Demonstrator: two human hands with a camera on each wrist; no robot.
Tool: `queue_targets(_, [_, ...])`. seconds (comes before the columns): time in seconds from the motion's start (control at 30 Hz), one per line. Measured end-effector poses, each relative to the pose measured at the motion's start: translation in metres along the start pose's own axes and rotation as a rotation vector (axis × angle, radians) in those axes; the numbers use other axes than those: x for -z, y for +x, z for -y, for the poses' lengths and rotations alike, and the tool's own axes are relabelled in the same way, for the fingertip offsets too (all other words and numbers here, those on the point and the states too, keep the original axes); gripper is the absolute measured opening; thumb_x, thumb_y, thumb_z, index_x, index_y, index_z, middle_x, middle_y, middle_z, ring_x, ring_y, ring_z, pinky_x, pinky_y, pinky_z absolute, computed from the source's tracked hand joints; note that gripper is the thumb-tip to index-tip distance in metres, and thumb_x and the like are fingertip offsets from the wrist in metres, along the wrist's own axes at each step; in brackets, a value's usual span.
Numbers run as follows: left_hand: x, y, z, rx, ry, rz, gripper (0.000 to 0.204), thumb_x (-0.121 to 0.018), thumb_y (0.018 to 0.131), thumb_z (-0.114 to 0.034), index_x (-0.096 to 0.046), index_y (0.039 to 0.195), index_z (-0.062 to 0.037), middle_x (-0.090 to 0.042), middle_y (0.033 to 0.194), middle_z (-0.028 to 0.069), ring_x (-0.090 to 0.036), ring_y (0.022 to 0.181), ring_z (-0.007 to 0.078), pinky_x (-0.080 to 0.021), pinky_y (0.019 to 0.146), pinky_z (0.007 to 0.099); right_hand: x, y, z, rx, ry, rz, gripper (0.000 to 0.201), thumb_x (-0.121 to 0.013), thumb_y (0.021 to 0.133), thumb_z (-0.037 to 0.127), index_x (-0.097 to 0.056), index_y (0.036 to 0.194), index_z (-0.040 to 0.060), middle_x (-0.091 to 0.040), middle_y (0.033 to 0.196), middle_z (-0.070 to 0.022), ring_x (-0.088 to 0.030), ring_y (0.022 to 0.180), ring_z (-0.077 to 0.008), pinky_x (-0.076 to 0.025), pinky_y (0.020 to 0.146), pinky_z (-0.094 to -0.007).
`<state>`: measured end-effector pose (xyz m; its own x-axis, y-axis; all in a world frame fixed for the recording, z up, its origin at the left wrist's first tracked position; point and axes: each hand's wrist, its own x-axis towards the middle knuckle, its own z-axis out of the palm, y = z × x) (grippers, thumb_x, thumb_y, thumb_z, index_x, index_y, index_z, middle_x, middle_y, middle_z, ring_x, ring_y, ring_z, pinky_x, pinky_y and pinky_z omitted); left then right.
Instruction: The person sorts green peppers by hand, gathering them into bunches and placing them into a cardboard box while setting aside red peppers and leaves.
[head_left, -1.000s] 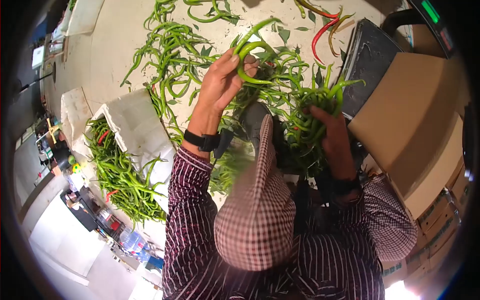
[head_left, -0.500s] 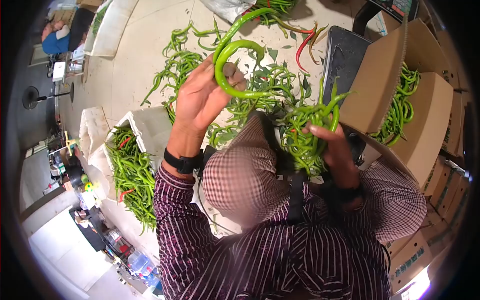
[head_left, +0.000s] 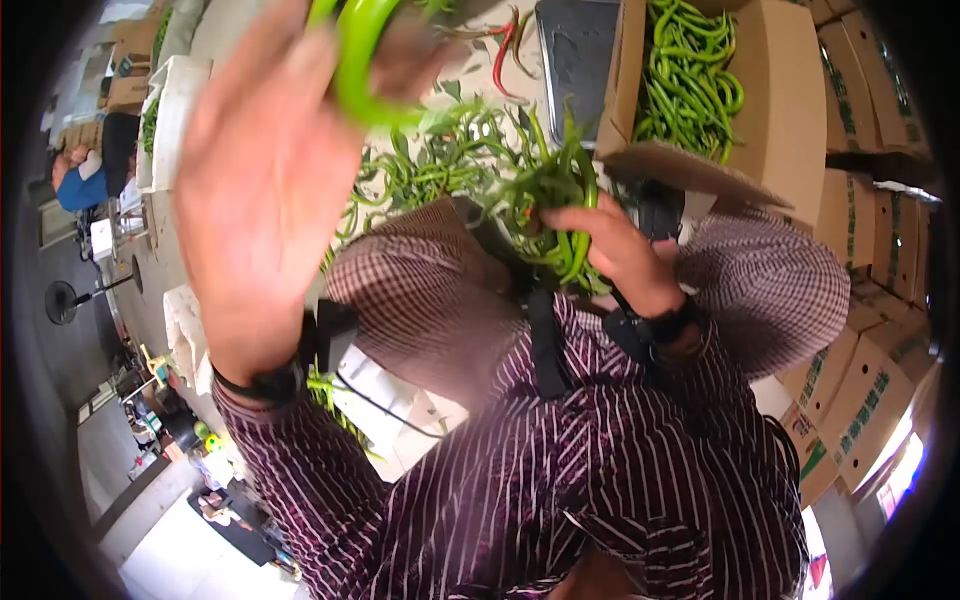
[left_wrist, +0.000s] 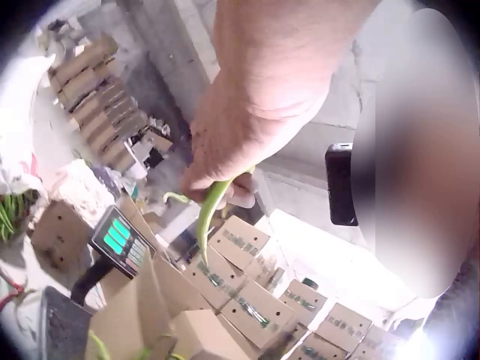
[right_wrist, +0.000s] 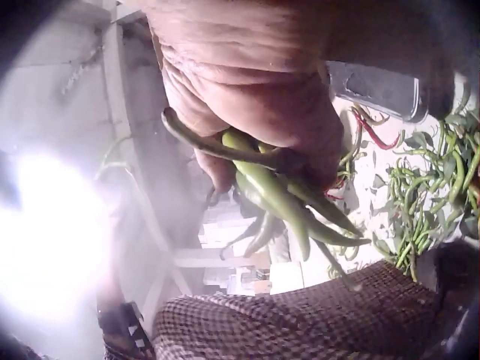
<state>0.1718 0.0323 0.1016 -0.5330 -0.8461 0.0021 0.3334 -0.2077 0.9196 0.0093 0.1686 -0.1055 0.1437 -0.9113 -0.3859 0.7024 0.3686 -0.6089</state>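
My left hand (head_left: 270, 180) is raised close to the head camera and blurred, its fingers around a curled green chili pepper (head_left: 360, 70). From below that hand, the left wrist view shows a green pepper (left_wrist: 213, 214) pointing down, over cartons in the background. Lower down, above the lap, my right hand (head_left: 615, 245) grips a bunch of green chili peppers (head_left: 580, 185), thumb across them. In the right wrist view several pepper tips (right_wrist: 274, 195) stick out beneath the palm, whose fingers are partly hidden.
A cardboard box (head_left: 785, 100) holding green peppers (head_left: 690, 80) stands at the right, beside a dark scale platform (head_left: 578, 70). The scale's lit display (left_wrist: 118, 236) shows in the left wrist view. Loose green peppers (head_left: 430, 170) and red ones (head_left: 502, 65) lie on the floor. Stacked cartons (head_left: 865, 410) are behind.
My left hand has come up and left towards the head camera with the pepper. The head view has turned, showing more of the pepper-filled box. The right hand keeps its bunch.
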Motion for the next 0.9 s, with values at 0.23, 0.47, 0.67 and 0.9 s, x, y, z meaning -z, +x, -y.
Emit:
queue_targets(0.23, [-0.033,0.001,0.013,-0.291,0.895,0.030,0.036,-0.050,0.094,-0.018,-0.050,0.121,0.0061,-0.056,0.097,0.0132,-0.052,0.086,0.0209,-0.042,0.079,0.0345,0.001,0.001,0.002,-0.045,0.275,0.059,0.037,-0.065,0.080,0.000,-0.056,0.116,0.0019,-0.065,0.096,-0.0075,-0.064,0.085,-0.0189,-0.054,0.078,-0.0342])
queue_targets(0.47, [0.002,-0.100,0.103,0.262,0.336,-0.304,0.026,-0.056,0.092,-0.011,-0.059,0.113,0.0029,-0.066,0.099,0.0099,-0.061,0.088,0.0168,-0.049,0.079,0.0291,0.013,0.009,-0.010,-0.080,0.334,0.079,0.035,-0.064,0.084,0.002,-0.055,0.118,0.0023,-0.063,0.107,-0.0070,-0.063,0.093,-0.0170,-0.052,0.083,-0.0306])
queue_targets(0.67, [-0.018,-0.132,0.124,-0.063,0.906,-0.185,0.028,-0.055,0.089,-0.002,-0.055,0.116,0.0075,-0.062,0.107,0.0170,-0.062,0.100,0.0225,-0.048,0.089,0.0318,0.009,0.008,-0.010,-0.005,0.185,0.051,0.031,-0.062,0.086,0.005,-0.056,0.117,0.0006,-0.063,0.104,-0.0071,-0.062,0.094,-0.0163,-0.051,0.083,-0.0296])
queue_targets(0.9, [-0.003,-0.095,0.175,0.033,1.071,-0.261,0.054,-0.071,0.079,-0.018,-0.051,0.122,0.0078,-0.060,0.111,0.0207,-0.059,0.105,0.0282,-0.046,0.091,0.0355,-0.002,0.006,-0.012,0.002,0.265,0.058,0.034,-0.060,0.090,0.013,-0.053,0.122,0.0024,-0.061,0.111,-0.0057,-0.060,0.099,-0.0151,-0.049,0.087,-0.0297])
